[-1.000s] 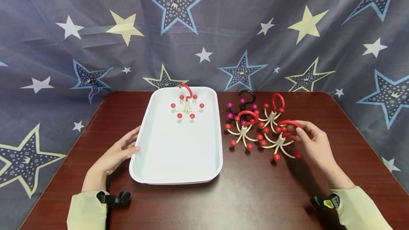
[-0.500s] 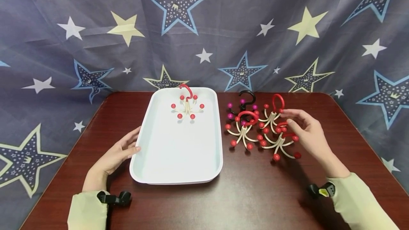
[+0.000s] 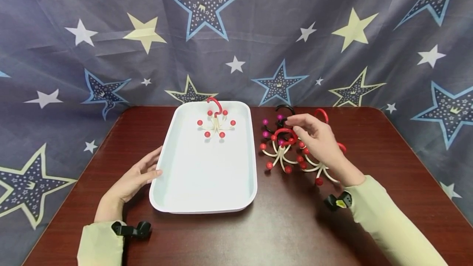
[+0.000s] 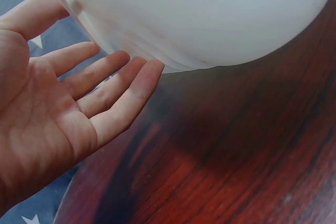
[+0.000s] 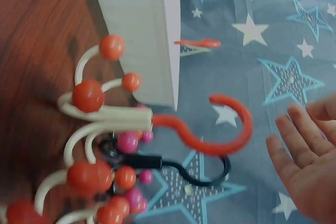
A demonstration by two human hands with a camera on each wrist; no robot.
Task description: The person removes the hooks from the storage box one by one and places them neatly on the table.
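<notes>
My left hand (image 3: 129,180) rests at the left side of a white tray (image 3: 207,167). Its thumb lies over the rim, while the fingers (image 4: 139,90) stay loosely extended beside the outer wall. A cream hanger (image 3: 216,125) with a red hook and red ball tips stands inside the tray, toward the back. Right of the tray, my right hand (image 3: 318,139) hovers over a group of similar hangers, fingers extended and holding nothing. Nearest its fingertips are a red-hooked cream hanger (image 3: 282,151) and a black hanger (image 3: 281,123) with magenta balls. The hand partly hides two more cream hangers.
The brown wooden table (image 3: 288,225) carries the tray and hangers. Behind it hangs a dark star-patterned cloth (image 3: 236,32). The hangers crowd together, some arms overlapping. The tray's raised wall (image 5: 136,35) stands close to their left.
My right hand has let go of the nearer right cream hanger's red hook and moved left above the group. My left hand and the tray have stayed in place.
</notes>
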